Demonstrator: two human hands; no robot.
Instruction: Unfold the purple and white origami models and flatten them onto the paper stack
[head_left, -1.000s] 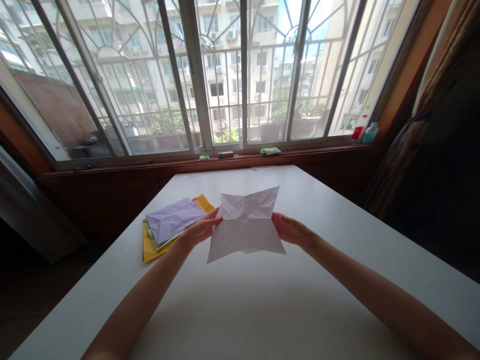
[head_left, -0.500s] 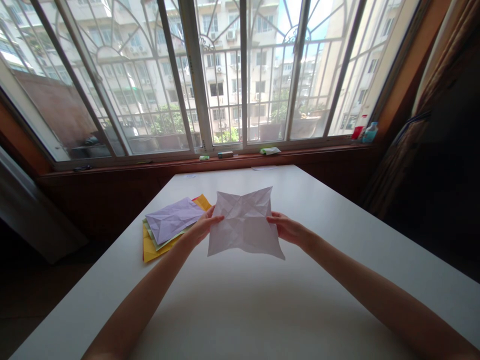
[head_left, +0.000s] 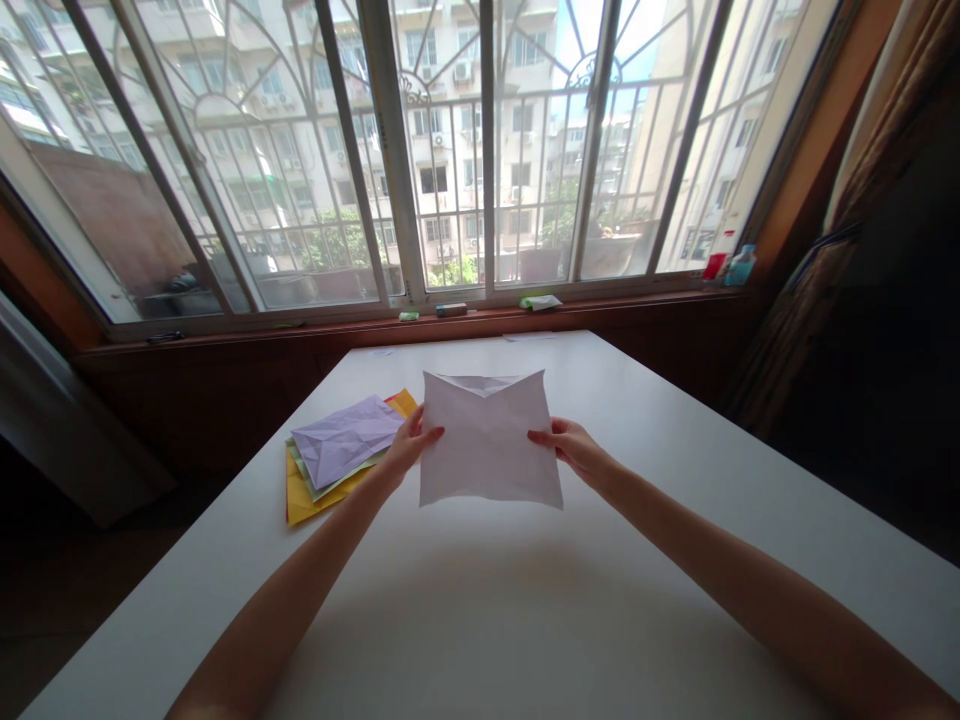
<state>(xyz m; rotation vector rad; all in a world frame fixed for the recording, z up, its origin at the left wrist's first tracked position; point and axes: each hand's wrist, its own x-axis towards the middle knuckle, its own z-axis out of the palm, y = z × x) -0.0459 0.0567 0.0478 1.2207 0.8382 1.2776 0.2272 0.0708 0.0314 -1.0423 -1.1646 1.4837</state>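
A creased white sheet of paper hangs above the table between my two hands, its upper edge dipping in the middle where a darker part shows behind. My left hand pinches its left side, thumb on the near face. On the opposite side my right hand grips it the same way. The fingers behind the paper are hidden. Just left of my left hand lies a folded, creased lilac paper, on top of pale green and yellow paper.
The white table reaches toward a barred window. On the sill sit a small packet, a dark little box, and a red bottle beside a blue one. A curtain hangs at the right.
The white paper has turned so another, smoother face shows, with its top edge now dipping in a V. Both hands keep hold and have shifted only slightly.
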